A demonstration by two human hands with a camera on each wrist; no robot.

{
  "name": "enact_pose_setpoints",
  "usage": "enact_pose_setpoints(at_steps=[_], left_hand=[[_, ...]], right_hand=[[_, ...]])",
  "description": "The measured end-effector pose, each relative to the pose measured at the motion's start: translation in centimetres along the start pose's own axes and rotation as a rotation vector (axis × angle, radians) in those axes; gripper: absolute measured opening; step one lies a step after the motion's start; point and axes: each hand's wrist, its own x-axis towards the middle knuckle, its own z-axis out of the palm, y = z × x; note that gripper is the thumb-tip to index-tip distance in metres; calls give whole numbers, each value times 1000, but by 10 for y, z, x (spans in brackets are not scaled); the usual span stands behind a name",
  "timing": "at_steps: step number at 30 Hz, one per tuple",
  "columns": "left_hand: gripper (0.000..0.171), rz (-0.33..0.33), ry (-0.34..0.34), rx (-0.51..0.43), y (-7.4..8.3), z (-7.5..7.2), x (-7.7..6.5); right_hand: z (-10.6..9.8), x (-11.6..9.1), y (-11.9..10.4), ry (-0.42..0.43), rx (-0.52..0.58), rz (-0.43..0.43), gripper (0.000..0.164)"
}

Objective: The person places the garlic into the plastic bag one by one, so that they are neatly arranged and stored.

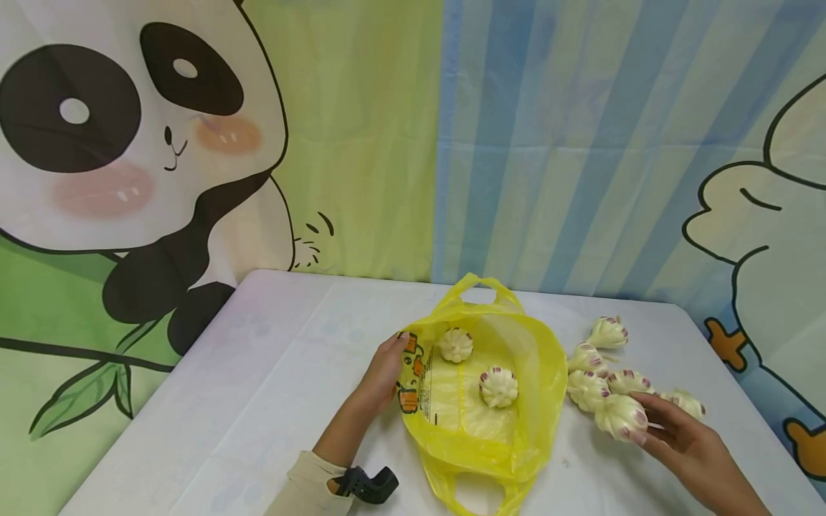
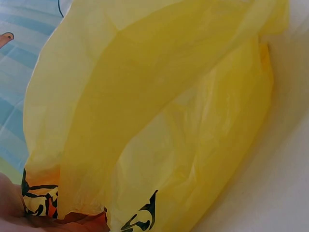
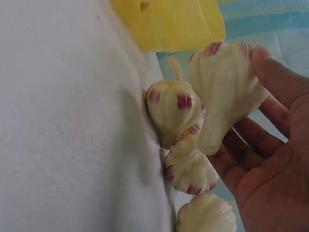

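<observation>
A yellow plastic bag (image 1: pixel 548 373) lies with its mouth spread wide, and two garlic bulbs (image 1: pixel 499 387) sit inside it. My left hand (image 1: pixel 382 369) grips the bag's left rim, where a cartoon print shows; in the left wrist view the yellow film (image 2: pixel 159 111) hides most of that hand. Right of the bag, my right hand (image 1: pixel 684 437) pinches a garlic bulb (image 1: pixel 619 417) between thumb and fingers. The right wrist view shows this held bulb (image 3: pixel 227 87) raised off the table, its stem pointing down. Several more garlic bulbs (image 1: pixel 587 390) lie grouped beside the bag.
A white-covered table (image 1: pixel 258 401) carries everything. One bulb (image 1: pixel 609 332) lies farthest back in the group. Behind the table hangs a printed curtain (image 1: pixel 361 143) with a panda. The bag's two handles (image 1: pixel 471 281) spread to the back and front. A black band (image 1: pixel 368 485) circles the left wrist.
</observation>
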Motion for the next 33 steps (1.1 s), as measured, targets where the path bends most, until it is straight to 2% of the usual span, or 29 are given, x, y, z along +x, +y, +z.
enact_pose_setpoints(at_steps=[5,8,15,22,33], left_hand=[[49,0,-2,-9,0,-1,0],[49,1,-2,-10,0,-1,-1],[49,4,-5,-13,-1,0,-2],[49,4,-2,-2,0,0,-1],[49,5,-3,15,0,0,0]], right_hand=[[-2,2,-7,-11,4,38,64],[-2,2,-11,2,-1,22,62],[0,5,-18,51,25,-116,51],[-1,11,-26,56,69,-219,50],[-3,18,-41,57,112,-309,50]])
